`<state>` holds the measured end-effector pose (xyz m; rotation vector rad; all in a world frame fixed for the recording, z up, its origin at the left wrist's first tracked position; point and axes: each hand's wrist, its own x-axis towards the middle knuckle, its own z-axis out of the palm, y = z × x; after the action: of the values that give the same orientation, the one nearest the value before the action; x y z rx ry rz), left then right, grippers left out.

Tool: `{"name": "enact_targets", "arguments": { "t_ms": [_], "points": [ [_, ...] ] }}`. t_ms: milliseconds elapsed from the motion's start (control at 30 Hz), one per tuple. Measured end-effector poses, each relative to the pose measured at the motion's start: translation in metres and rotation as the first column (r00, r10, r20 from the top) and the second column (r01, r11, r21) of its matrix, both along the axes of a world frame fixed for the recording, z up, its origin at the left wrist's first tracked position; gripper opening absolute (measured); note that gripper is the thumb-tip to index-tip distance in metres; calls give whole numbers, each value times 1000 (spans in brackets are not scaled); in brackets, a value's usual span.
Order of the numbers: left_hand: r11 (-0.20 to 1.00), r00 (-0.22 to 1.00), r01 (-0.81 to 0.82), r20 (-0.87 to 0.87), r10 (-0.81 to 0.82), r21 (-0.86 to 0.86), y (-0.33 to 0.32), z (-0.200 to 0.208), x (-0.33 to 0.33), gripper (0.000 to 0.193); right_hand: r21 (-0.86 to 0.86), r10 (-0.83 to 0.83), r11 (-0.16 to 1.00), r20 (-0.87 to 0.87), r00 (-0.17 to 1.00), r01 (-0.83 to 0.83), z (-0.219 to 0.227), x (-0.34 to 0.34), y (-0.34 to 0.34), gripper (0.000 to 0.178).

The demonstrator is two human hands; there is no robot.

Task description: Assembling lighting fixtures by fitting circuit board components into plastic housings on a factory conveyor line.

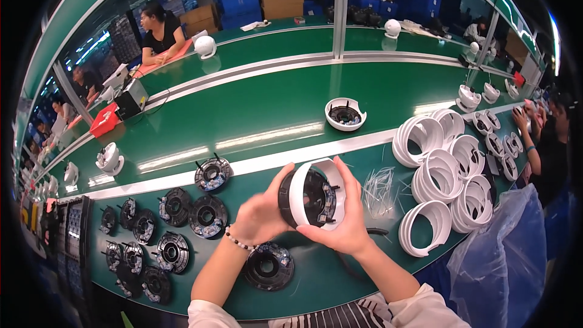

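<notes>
Both hands hold one part up above the near edge of the green bench. It is a white plastic ring housing (297,197) standing on edge, with a black round base with circuit boards (320,197) set in it. My left hand (262,215) is closed around its left side, on the black part that sticks out behind the ring. My right hand (345,218) grips the white ring from the right, thumb below and fingers along the top. Below my left wrist lies a black round base (268,266) on the bench, partly behind the forearm.
Several black bases (174,252) lie at left. Stacked white rings (436,176) stand at right by a plastic bag (501,261). Clear thin strips (381,191) lie between. Ahead, a white-rimmed unit (345,114) sits on the green belt (261,100). Co-workers (549,133) are at both sides.
</notes>
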<state>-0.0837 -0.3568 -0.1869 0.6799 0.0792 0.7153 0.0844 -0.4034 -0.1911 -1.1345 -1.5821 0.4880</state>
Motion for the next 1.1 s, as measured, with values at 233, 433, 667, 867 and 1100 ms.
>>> {"name": "enact_targets", "arguments": {
  "t_ms": [233,433,667,867,1100],
  "points": [
    [962,997,-80,-45,70,-262,3,-7,9,59,163,123,973,237,964,-165,16,-7,3,102],
    [973,984,-174,-60,167,-149,-1,6,13,62,183,66,980,49,997,-74,25,4,2,101],
    [943,951,-308,-82,300,-124,-9,-6,17,56,148,-24,989,101,995,8,13,-17,-7,99],
    [939,956,-291,-8,295,-185,-11,-3,24,51,185,-30,983,217,976,-11,16,-13,-4,96],
    [930,926,-369,-84,367,3,-12,-6,27,58,191,91,973,205,975,-131,12,-7,3,99]
  ]
}}
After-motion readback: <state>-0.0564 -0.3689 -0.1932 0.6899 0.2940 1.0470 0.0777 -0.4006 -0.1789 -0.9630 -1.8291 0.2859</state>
